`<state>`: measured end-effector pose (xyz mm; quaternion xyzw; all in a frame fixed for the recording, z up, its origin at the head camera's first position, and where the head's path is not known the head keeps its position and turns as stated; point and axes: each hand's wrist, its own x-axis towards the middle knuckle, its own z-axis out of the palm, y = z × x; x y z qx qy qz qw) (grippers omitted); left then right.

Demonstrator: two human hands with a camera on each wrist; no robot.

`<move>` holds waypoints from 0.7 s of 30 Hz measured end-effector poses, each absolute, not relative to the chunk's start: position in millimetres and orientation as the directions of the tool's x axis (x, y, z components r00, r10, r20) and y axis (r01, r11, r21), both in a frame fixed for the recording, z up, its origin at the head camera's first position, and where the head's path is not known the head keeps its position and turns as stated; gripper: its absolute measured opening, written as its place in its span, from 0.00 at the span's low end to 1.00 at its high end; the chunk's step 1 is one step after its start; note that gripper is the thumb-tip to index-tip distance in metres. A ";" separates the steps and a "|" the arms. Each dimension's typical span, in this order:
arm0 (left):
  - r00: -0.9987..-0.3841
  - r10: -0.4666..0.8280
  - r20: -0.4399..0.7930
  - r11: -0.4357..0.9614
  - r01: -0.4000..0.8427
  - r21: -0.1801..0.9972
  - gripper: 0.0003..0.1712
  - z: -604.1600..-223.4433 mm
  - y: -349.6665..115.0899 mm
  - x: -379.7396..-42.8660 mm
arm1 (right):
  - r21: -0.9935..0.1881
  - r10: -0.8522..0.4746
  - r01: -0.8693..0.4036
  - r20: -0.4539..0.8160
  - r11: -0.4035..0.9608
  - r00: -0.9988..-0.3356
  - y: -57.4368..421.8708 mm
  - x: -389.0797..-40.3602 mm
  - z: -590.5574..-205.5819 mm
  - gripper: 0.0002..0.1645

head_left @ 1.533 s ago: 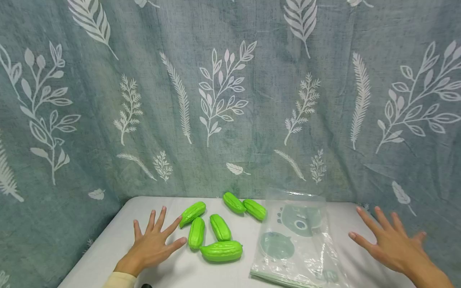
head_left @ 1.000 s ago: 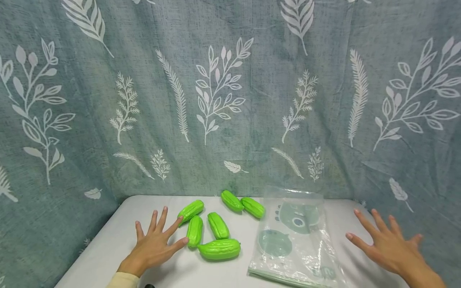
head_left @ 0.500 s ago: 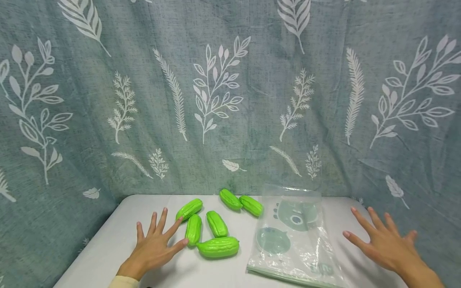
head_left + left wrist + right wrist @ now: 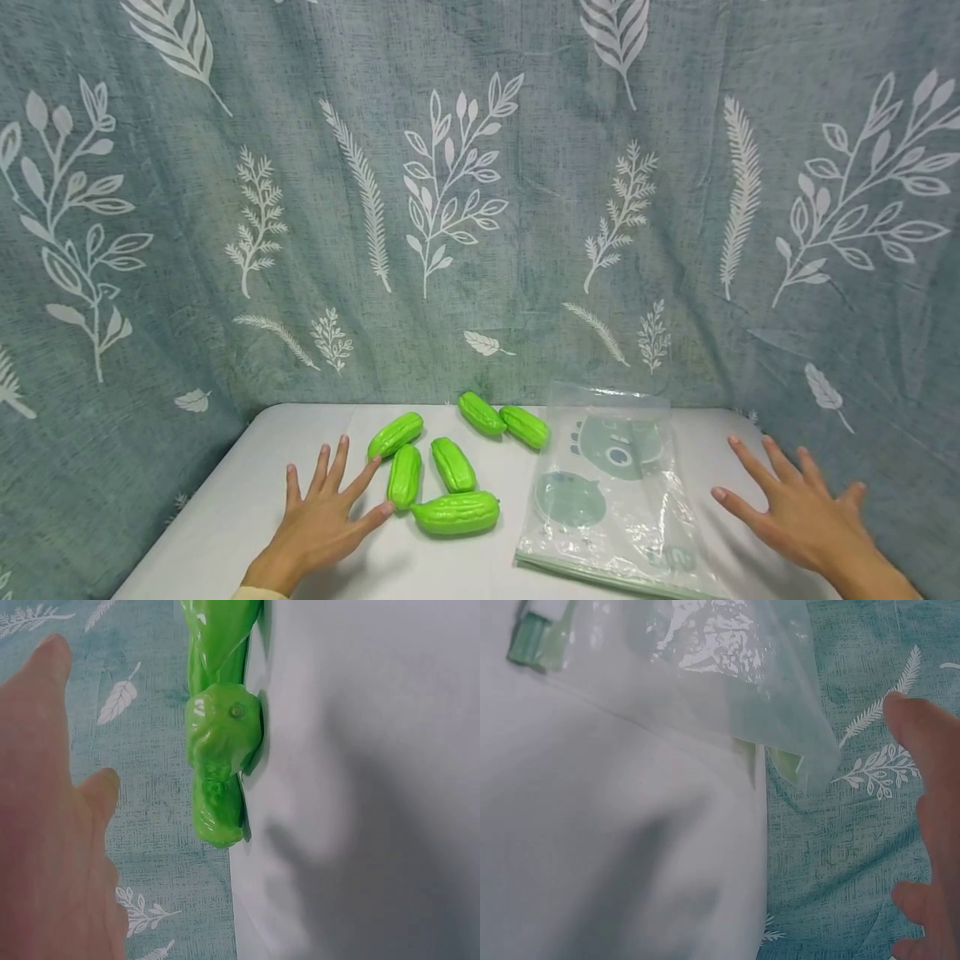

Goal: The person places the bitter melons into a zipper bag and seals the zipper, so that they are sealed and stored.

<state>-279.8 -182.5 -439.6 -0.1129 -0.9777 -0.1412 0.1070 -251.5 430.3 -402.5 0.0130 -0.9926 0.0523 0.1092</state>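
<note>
Okay so biggest thing first: a leafy blue-green curtain (image 4: 540,242) fills the back, with a white counter (image 4: 210,508) in front of it. On the counter, a clear printed plastic bag (image 4: 611,500) lies flat, long axis running away from the person, far end poking past the back edge, pale green strip (image 4: 600,577) at the near end. Can't tell if its mouth is open. Then the hands: the right hand (image 4: 806,521) hovers with fingers spread wide, nothing in it, and the bag is just off to its left. The left hand (image 4: 318,521) is splayed the same way, also holding nothing. Smallest stuff is six bright green gourds, all to the left of the bag, and IMO the relation that matters is how they sit next to that left hand, easily the nearer one. The closest gourd (image 4: 405,477) is just past the thumb tip, pointing mostly away from the person, so it'd probably suit a grip across its sides. The plump front gourd (image 4: 456,513) lies crosswise instead, basically end-on to that hand.
</note>
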 end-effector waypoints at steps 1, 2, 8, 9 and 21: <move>-0.951 0.190 0.243 0.934 0.252 0.252 0.44 -439.9 -182.0 -278.8 | -0.100 -0.014 -0.037 0.220 0.994 -0.975 429.5 -250.9 -402.6 0.55; -0.951 0.191 0.243 0.933 0.252 0.256 0.44 -440.0 -181.5 -277.9 | -0.101 -0.013 -0.036 0.220 0.994 -0.975 428.5 -250.2 -402.6 0.55; -0.953 0.190 0.238 0.933 0.250 0.259 0.44 -440.4 -178.4 -274.2 | -0.095 -0.011 -0.033 0.224 0.995 -0.974 423.8 -247.1 -402.9 0.55; -0.953 0.189 0.237 0.933 0.250 0.258 0.44 -440.5 -177.8 -273.7 | -0.093 -0.012 -0.034 0.227 0.995 -0.974 423.5 -246.9 -403.3 0.55; -0.942 0.211 0.262 0.928 0.277 0.247 0.45 -441.6 -169.1 -269.3 | -0.081 -0.034 -0.057 0.264 0.995 -0.964 419.5 -243.0 -412.7 0.54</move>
